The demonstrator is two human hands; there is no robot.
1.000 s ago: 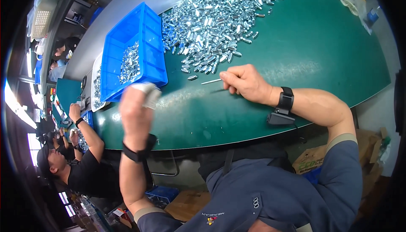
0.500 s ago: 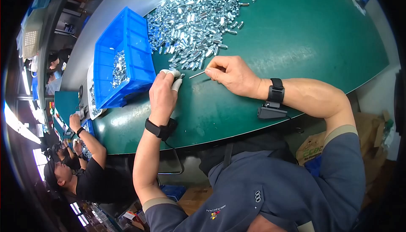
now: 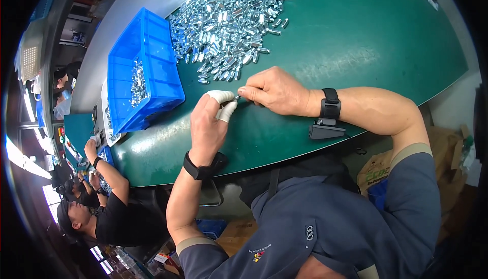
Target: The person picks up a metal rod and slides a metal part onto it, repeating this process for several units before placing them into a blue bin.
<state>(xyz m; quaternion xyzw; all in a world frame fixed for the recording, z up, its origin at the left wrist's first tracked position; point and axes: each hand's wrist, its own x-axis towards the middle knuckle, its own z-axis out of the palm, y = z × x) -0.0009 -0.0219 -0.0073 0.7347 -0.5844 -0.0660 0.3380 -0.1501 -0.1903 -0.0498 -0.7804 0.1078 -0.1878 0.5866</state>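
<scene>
My left hand (image 3: 207, 124) has white coverings on its thumb and forefinger. It pinches a small silvery metal piece (image 3: 237, 97), of which only a bit shows between the fingertips. Right beside it, my right hand (image 3: 277, 92) is closed in a pinch on a thin metal rod, now mostly hidden by the fingers. The rod's end meets the small piece; whether it sits inside cannot be made out. Both hands are just above the green tabletop (image 3: 356, 70), near a large heap of shiny elongated metal pieces (image 3: 231, 24).
A blue plastic bin (image 3: 165, 75) stands left of the heap, with metal pieces (image 3: 138, 83) inside. A white tray (image 3: 105, 101) is partly hidden behind it. At the left, a co-worker (image 3: 112, 213) in black sits by the table. Cardboard (image 3: 442, 162) lies beyond my right elbow.
My left hand has moved right and toward my right hand, bringing the small piece to the rod's end. The gap between the hands has closed. The view has shifted slightly.
</scene>
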